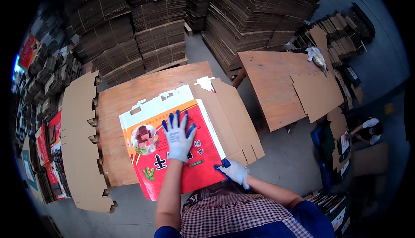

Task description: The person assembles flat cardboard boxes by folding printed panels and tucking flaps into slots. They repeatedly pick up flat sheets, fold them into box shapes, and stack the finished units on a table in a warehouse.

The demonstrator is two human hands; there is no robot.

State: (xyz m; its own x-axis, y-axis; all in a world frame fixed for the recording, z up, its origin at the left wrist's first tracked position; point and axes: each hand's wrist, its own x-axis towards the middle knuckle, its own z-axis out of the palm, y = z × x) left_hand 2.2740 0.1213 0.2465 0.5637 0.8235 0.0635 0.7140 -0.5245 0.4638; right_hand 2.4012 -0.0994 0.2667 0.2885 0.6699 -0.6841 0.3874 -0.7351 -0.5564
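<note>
White-gloved left hand (179,139) lay open on flat red cardboard (201,127).
It seemed light, bendy, best held by edges; white-gloved right hand (234,171): couldn't tell its grip.

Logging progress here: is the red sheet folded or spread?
Spread: the red sheet lies flat over the table, the left hand laid palm-down on it.

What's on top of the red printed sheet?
The gloved left hand lies palm down on the red printed sheet. The right hand is at its near right corner. What's beneath the left hand is hidden.

Wooden table (113,151) under cardboard sheets (203,136)
</note>
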